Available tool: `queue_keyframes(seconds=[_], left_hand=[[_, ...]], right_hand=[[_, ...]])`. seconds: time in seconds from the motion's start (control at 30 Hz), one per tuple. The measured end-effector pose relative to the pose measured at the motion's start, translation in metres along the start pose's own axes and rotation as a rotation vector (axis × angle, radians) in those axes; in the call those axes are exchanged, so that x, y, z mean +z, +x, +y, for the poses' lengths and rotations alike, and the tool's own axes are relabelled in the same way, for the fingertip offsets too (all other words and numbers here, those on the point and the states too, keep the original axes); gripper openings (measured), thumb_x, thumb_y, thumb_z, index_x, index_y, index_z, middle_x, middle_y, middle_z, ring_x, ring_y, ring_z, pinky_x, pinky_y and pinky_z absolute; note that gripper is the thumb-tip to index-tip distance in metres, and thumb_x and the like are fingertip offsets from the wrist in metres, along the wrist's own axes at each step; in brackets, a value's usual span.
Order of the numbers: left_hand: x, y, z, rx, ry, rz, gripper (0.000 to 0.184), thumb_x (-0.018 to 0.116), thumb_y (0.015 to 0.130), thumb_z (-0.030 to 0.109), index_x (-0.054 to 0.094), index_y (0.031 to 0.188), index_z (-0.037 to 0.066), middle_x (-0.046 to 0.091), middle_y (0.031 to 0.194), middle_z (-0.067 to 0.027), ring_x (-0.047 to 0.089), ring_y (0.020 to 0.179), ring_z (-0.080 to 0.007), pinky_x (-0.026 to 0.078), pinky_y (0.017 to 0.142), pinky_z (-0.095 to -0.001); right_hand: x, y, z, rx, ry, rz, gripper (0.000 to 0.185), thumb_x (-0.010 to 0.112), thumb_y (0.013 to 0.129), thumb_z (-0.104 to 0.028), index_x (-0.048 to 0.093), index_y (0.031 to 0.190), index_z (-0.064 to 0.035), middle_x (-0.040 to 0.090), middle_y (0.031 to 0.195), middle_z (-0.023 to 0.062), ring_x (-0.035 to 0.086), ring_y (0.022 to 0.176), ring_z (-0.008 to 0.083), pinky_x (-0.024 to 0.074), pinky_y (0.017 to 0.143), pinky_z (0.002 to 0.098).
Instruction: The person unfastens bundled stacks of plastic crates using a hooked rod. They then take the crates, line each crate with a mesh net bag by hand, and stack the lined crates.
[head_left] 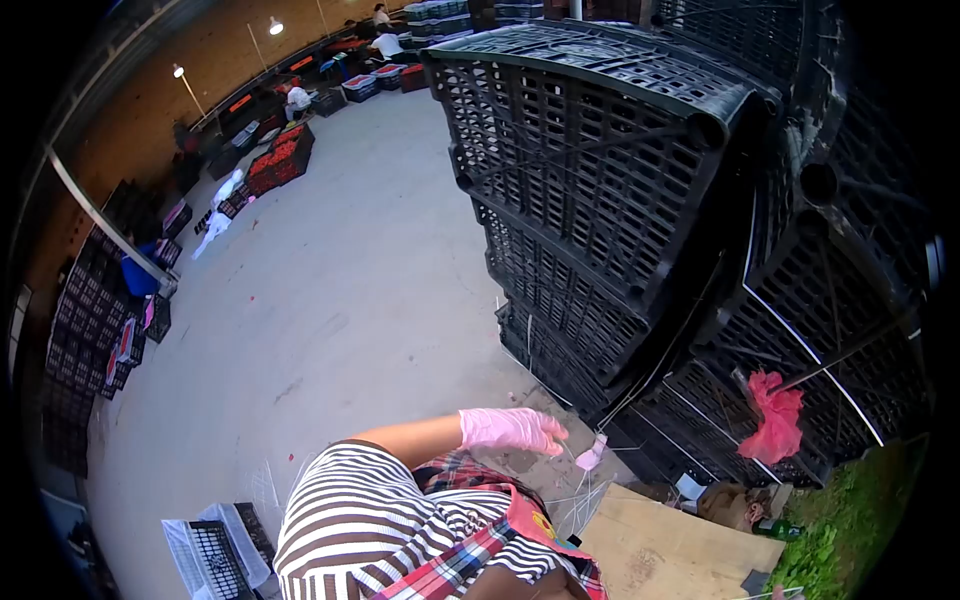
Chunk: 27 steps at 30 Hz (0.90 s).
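My left hand (pixel 515 430), in a pink glove, reaches across from the left near the bottom middle. Its fingers are bent together, with thin pale strands beside the fingertips; what they hold is too small to make out. Just right of it lies a small pink-white piece (pixel 592 453), close to more pale strands (pixel 580 500). Beyond the hand, tall black plastic crates (pixel 570 170) stand stacked and tilted. A crumpled red-pink bag (pixel 772 418) hangs against the crates at the right. My right hand is out of view.
A wooden board (pixel 670 545) lies at the bottom right beside green plants (pixel 830 540). Light crates (pixel 215 555) sit at lower left. More crates (pixel 85 330) line the left wall. Crates of red items (pixel 280 165) and several people (pixel 385 44) are far back on the concrete floor (pixel 330 240).
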<state>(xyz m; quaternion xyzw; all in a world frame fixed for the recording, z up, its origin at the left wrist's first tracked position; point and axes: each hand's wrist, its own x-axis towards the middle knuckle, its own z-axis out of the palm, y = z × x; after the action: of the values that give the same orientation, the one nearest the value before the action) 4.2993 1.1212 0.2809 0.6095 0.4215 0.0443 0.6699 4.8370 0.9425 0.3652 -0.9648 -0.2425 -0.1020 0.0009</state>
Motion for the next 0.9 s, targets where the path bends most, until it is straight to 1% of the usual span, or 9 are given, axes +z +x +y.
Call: queue_keyframes(seconds=[0.1,0.17,0.2,0.27,0.37,0.43,0.57,0.67,0.9], left_hand=[[-0.074,-0.037,0.018,-0.083,-0.135,0.535,0.046,0.069,0.084,0.025,0.056,0.124,0.008,0.062,0.114,-0.0063,0.055,0.105,-0.0138,0.042,0.092,-0.0278],[-0.141,-0.056,0.024,0.059,-0.348,0.889,0.037,0.065,0.085,0.014,0.059,0.12,0.009,0.062,0.103,-0.0028,0.056,0.087,-0.0089,0.048,0.076,-0.0236],[-0.172,-0.068,0.035,0.145,-0.294,1.159,0.034,0.06,0.085,0.01,0.059,0.119,0.009,0.061,0.095,-0.0007,0.053,0.079,-0.0078,0.047,0.071,-0.0226],[-0.281,-0.08,0.022,0.46,-0.318,1.381,0.039,0.058,0.086,0.01,0.054,0.125,0.006,0.056,0.12,-0.0097,0.055,0.096,-0.0117,0.047,0.081,-0.025],[-0.384,-0.085,0.069,0.717,-0.214,1.646,0.063,0.073,0.08,0.024,0.045,0.133,0.005,0.051,0.129,-0.013,0.049,0.116,-0.0163,0.037,0.097,-0.0274],[-0.434,-0.077,0.105,0.769,-0.369,1.5,0.075,0.076,0.078,0.033,0.04,0.137,0.004,0.048,0.132,-0.0131,0.048,0.116,-0.0166,0.033,0.1,-0.0288],[-0.467,-0.053,0.14,0.762,-0.457,1.142,0.035,0.07,0.084,0.028,0.061,0.108,0.005,0.064,0.096,-0.0011,0.056,0.087,-0.0075,0.043,0.078,-0.0223],[-0.479,-0.031,0.132,1.149,-0.625,1.042,0.015,0.067,0.087,0.018,0.061,0.092,0.006,0.063,0.085,0.0016,0.055,0.074,-0.0046,0.043,0.068,-0.0194],[-0.475,-0.139,0.175,1.11,-0.536,1.013,0.019,0.064,0.089,0.022,0.065,0.095,0.004,0.062,0.085,0.0018,0.052,0.074,-0.003,0.039,0.066,-0.0174]], right_hand=[[-0.104,0.005,-0.051,-0.043,-0.26,0.358,0.033,0.058,0.087,-0.04,0.068,0.089,-0.0078,0.065,0.075,0.0112,0.061,0.068,0.0286,0.0504,0.066,0.0337],[-0.124,-0.024,-0.093,-0.672,0.118,0.618,0.023,0.065,0.084,-0.019,0.064,0.104,-0.0065,0.066,0.094,0.0116,0.062,0.079,0.0254,0.0506,0.067,0.0317],[-0.109,-0.036,-0.126,-0.742,0.785,0.026,0.029,0.054,0.091,-0.011,0.056,0.118,-0.0012,0.057,0.116,0.0118,0.054,0.106,0.0217,0.0415,0.095,0.0294],[-0.131,-0.116,-0.216,-0.87,1.239,-0.66,0.044,0.072,0.078,-0.012,0.058,0.119,-0.0015,0.058,0.113,0.0107,0.058,0.095,0.019,0.0487,0.082,0.0297],[-0.132,-0.191,-0.351,-1.037,1.338,-0.189,0.052,0.07,0.081,-0.014,0.051,0.128,-0.0022,0.054,0.121,0.0135,0.055,0.106,0.0213,0.0467,0.088,0.0324],[-0.165,-0.199,-0.426,-0.762,1.299,0.363,0.059,0.067,0.084,-0.015,0.041,0.135,-0.0024,0.053,0.123,0.014,0.051,0.114,0.024,0.0404,0.097,0.0355],[-0.164,-0.185,-0.495,-0.539,1.881,-0.053,0.045,0.06,0.091,-0.014,0.043,0.131,-0.0019,0.054,0.122,0.0087,0.049,0.112,0.0163,0.0342,0.099,0.0291],[-0.148,-0.168,-0.512,-0.415,1.75,0.21,0.027,0.06,0.091,-0.011,0.052,0.115,-0.0038,0.056,0.097,-0.0002,0.049,0.088,0.0074,0.0378,0.08,0.0213],[-0.237,-0.216,-0.48,-0.45,1.608,0.565,0.012,0.061,0.09,-0.011,0.05,0.088,-0.0075,0.041,0.076,-0.0075,0.034,0.066,0.0018,0.0292,0.06,0.0165]])
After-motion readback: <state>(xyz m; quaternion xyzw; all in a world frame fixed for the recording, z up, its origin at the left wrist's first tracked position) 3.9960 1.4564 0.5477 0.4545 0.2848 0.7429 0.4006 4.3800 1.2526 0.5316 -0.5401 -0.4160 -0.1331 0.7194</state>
